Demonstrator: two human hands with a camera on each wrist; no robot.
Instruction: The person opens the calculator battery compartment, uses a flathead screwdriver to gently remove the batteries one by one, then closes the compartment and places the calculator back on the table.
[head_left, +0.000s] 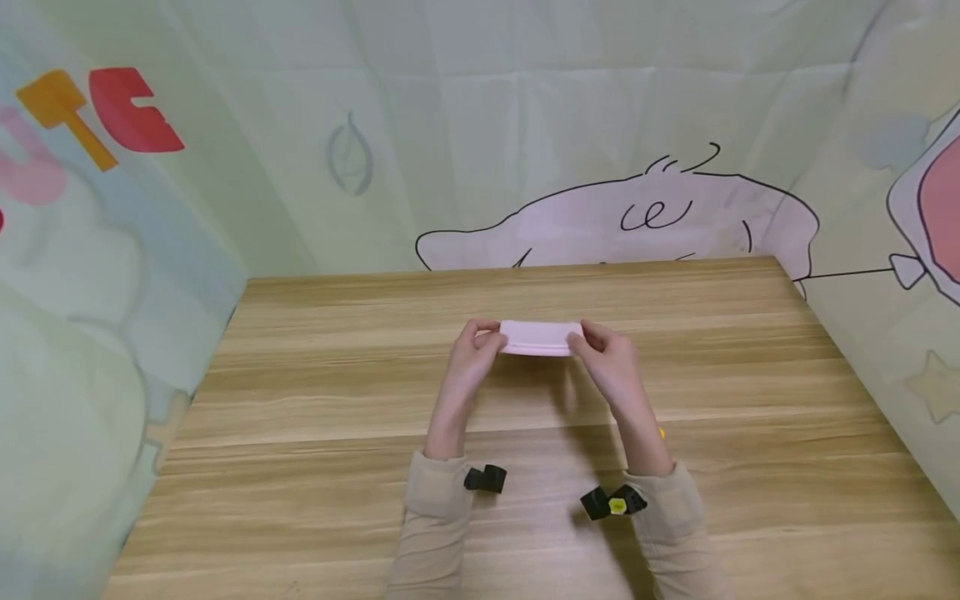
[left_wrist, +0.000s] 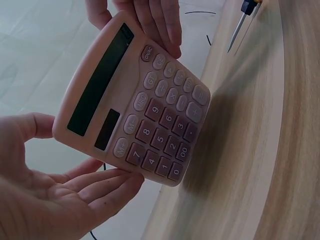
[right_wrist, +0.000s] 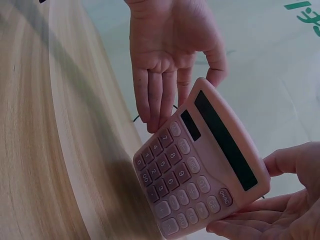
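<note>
A pink calculator [head_left: 537, 335] is held up over the wooden table, its dark display [left_wrist: 100, 82] and keys facing the wrist cameras. My left hand [head_left: 474, 357] pinches one side edge between thumb and fingers. On the opposite side, my right hand [head_left: 611, 364] grips the other edge the same way. Both wrist views show the thumbs at the display end and the other fingers along and behind the sides. From the head view, only the calculator's top edge and a narrow strip of its body show; the keys are hidden.
A screwdriver [left_wrist: 244, 20] with a thin metal shaft lies on the wooden table [head_left: 322, 400]. In the head view, a small yellow bit [head_left: 662, 433] peeks out beside the right forearm. A printed curtain [head_left: 480, 150] hangs behind the table's far edge.
</note>
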